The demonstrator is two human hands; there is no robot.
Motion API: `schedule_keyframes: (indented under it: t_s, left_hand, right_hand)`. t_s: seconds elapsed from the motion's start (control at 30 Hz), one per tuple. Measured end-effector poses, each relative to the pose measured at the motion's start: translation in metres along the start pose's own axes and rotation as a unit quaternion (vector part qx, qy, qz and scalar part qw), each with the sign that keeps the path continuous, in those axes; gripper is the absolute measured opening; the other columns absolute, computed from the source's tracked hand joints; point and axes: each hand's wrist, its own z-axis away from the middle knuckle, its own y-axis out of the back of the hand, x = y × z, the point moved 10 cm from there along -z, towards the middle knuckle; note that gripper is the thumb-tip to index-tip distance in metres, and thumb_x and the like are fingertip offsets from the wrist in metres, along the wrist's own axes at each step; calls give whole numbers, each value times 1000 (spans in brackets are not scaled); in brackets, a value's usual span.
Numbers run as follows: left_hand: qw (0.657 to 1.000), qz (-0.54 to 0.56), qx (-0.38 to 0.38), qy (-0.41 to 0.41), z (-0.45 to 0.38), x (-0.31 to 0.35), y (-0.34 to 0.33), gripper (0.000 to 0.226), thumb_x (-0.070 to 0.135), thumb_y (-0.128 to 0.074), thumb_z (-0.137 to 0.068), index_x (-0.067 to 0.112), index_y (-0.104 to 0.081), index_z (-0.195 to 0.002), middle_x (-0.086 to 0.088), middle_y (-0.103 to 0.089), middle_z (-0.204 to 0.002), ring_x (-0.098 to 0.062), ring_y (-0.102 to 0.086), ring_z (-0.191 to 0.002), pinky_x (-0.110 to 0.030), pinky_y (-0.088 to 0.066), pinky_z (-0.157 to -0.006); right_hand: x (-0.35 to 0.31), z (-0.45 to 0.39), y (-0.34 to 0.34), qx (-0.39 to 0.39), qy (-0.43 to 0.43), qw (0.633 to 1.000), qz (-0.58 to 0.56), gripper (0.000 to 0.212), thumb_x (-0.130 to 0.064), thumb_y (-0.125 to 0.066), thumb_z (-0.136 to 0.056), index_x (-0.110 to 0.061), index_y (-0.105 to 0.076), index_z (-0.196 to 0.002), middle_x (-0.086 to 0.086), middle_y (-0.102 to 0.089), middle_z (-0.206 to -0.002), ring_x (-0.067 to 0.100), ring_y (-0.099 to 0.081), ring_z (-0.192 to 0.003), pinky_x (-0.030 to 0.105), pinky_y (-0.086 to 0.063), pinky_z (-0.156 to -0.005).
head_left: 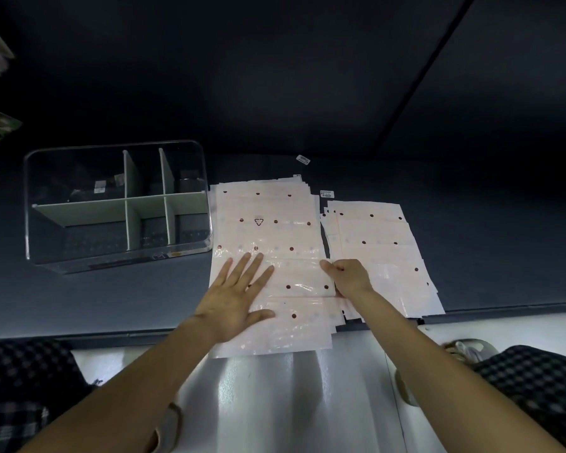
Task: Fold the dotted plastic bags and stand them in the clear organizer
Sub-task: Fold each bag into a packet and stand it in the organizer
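Pinning the near stack of pale pink, red-dotted plastic bags [268, 256] with flat, spread fingers, the left hand [239, 295] seems to anchor it so nothing slides. Just right of it, the right hand [348, 277] pinches the top bag's right edge, likely to start a fold. A second stack of dotted bags [383, 253] lies beyond that hand. Beyond the left hand stands the clear rectangular organizer with grey dividers [118, 204]; no dotted bag shows inside it.

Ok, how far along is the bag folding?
Barely started. The clear organizer holds no folded bags. The left hand presses flat on the big stack of dotted bags, while the right hand pinches its right edge. A second stack lies untouched beside it.
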Motion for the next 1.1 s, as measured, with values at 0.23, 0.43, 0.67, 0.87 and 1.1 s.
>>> schedule_keyframes:
  t_s: [0.23,0.43,0.67,0.87,1.1]
  left_hand:
    - [1000,12,24,5,1,0,2,81,77,12,-77,31,28,-142,0,32,-151,-22,33,-138,-41,19,-115]
    - [1000,-9,12,-1,2,1,0,78,69,10,-77,25,29,-139,-4,29,-152,-27,34,-137,-41,20,-114]
    - [1000,11,14,16,6,-10,-1,93,80,11,-74,21,28,-143,-9,35,-149,-22,34,-138,-34,21,-113]
    - [998,36,-23,38,25,-35,-5,99,84,9,-70,18,31,-141,-3,35,-150,-14,33,-138,-32,18,-114]
    - [997,4,13,72,9,-6,19,83,67,-9,-89,12,-2,-150,-7,16,-156,-19,19,-144,-39,21,-113]
  right_hand:
    - [-72,85,16,295,279,909,98,21,-15,-51,-94,-5,-57,-112,13,-61,-110,32,-56,-99,41,-48,-83]
    - [-81,84,-118,-40,347,897,270,57,-40,-19,-102,-16,1,-150,-3,4,-159,11,9,-146,35,5,-120]
    - [-28,50,-82,-11,272,886,375,74,-61,-11,-93,-17,24,-142,-3,31,-150,9,31,-137,32,16,-116]
    - [-15,49,-62,-36,265,871,413,81,-62,-18,-93,-12,19,-146,1,29,-152,12,26,-140,28,14,-116]
    - [-22,49,-55,-62,290,801,520,69,-48,-16,-101,-5,13,-147,10,19,-156,20,14,-145,29,4,-120]
